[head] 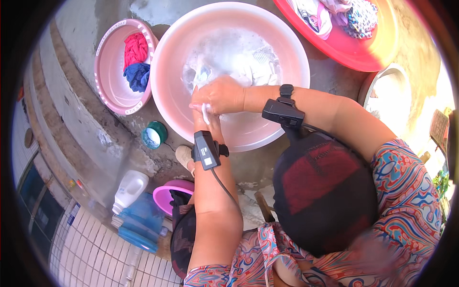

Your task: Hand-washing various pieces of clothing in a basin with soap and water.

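A large pale pink basin (265,134) of cloudy, sudsy water is in front of me. Over its near left part, my right hand (224,95) crosses on top of my left hand (196,96) and closes around a wet white cloth (205,114), whose end pokes out below the fingers. Most of my left hand is hidden beneath the right, so its grip cannot be made out. Just beyond the hands, a white garment with a bluish patch (203,73) lies in the suds. More white clothes (251,70), one part striped, soak at the right.
Left of it stands a smaller pink basin (101,77) with red (136,50) and blue clothes (137,77). A green tub of white powder (154,135), a white jug (131,190) and a magenta basin (163,195) are nearer. A red basin (353,59) holds laundry; a metal basin (401,77) stands right.
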{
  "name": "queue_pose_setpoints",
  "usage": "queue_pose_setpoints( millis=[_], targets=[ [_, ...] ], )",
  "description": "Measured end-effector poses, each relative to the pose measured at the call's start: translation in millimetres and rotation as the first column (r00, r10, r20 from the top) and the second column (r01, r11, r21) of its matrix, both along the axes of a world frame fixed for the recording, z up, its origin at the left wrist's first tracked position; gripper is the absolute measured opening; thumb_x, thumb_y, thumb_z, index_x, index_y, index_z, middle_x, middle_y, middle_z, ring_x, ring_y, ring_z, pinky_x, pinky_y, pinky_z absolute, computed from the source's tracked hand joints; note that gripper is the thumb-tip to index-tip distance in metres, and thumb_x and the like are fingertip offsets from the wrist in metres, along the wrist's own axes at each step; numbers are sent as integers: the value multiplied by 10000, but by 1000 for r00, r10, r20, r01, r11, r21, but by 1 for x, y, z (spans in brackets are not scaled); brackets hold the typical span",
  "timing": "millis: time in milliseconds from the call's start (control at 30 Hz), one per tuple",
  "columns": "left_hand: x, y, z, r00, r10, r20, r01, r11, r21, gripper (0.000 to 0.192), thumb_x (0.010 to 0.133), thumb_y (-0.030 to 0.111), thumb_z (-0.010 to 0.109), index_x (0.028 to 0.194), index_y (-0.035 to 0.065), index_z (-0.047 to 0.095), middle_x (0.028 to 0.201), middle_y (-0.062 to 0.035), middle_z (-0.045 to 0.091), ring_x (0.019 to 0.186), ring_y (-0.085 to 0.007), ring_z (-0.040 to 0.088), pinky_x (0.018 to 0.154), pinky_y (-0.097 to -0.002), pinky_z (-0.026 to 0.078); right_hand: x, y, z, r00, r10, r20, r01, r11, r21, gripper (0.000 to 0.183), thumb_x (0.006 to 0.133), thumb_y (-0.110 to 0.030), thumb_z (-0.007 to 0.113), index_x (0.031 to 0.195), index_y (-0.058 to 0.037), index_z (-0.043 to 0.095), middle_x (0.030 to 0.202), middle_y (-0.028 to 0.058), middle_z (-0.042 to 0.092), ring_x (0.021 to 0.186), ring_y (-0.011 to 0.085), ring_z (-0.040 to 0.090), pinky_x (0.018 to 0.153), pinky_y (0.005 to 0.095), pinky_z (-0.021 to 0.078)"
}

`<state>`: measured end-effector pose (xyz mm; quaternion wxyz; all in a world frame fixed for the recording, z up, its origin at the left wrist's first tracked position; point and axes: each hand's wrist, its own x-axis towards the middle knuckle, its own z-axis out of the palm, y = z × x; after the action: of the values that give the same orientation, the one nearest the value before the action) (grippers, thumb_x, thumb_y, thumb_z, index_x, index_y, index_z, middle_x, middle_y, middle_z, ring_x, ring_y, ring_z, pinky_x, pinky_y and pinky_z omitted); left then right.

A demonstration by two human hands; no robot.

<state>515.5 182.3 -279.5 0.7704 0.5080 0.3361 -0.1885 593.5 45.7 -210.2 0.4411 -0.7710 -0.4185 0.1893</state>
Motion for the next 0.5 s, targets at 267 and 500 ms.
queue_pose_setpoints(
  millis=[267,500],
  targets=[
    [-31,47,-41,819,323,475,-383,923,33,280,965,254,441,1114,69,589,1140,-66,614,1032,-217,600,893,-386,497,-22,32,42,988,-151,-29,152,933,326,337,933,-422,507,880,-109,619,726,128,591,771,289,624,657,397,475],
    [28,-44,57,879,475,-41,-463,830,-311,510,968,433,436,1287,37,461,1288,-119,527,1151,-269,540,999,-439,433,76,8,-55,863,-488,-128,489,872,-25,411,911,-504,505,978,-129,660,964,74,660,830,328,628,746,431,493]
  ],
)
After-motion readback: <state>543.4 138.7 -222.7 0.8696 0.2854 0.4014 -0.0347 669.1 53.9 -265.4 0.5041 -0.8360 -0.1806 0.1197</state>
